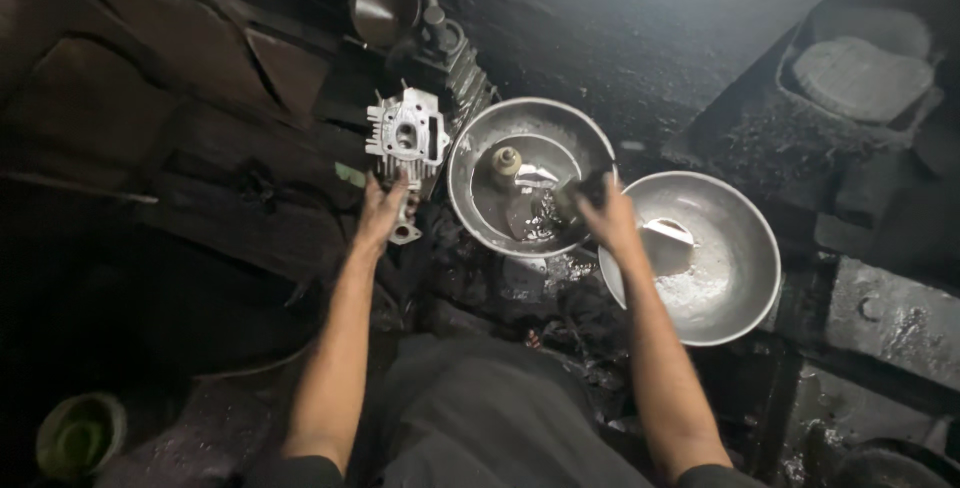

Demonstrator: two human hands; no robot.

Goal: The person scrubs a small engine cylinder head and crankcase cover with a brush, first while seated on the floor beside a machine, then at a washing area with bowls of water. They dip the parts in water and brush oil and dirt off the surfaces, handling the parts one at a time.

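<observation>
**Cylinder head gripped left, dark part in right**

Left hand [382, 210] clamps the finned metal cylinder head [405, 136], held up just left of the steel bowl [470, 163]. Right hand [610, 216] grasps a small dark object [577, 194] over that bowl's rim, beside a second steel bowl [745, 258].

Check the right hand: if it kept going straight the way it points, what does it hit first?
Probably the inner metal bowl nested in the larger basin. The right hand points up-left over the basin's rim, its fingers around a dark object I can't identify. Depth is unclear.
</observation>
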